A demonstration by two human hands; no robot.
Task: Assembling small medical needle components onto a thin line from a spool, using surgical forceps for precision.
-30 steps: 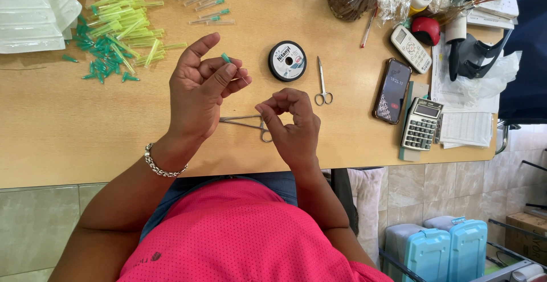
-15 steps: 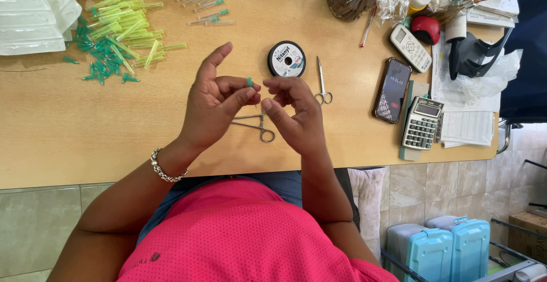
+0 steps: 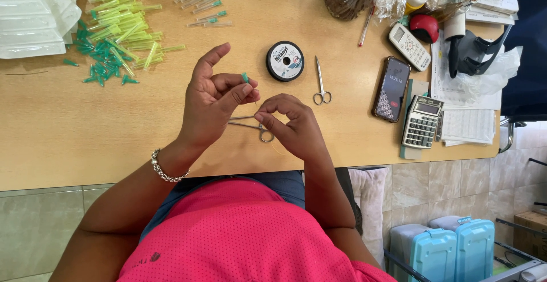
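since a second ago, left hand (image 3: 213, 102) lowered and drawn in toward right hand (image 3: 290, 125), fingertips now nearly meeting above the metal forceps (image 3: 250, 125). index finger, curled half a second ago, now raised and pointing away again. small green needle cap (image 3: 245, 77), earlier held high and clear of the right hand, now pinched low just beside it.

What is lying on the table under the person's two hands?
A metal clamp-like tool with ring handles lies on the wooden table, partly under the left hand and right hand. Its tip is hidden by the left hand.
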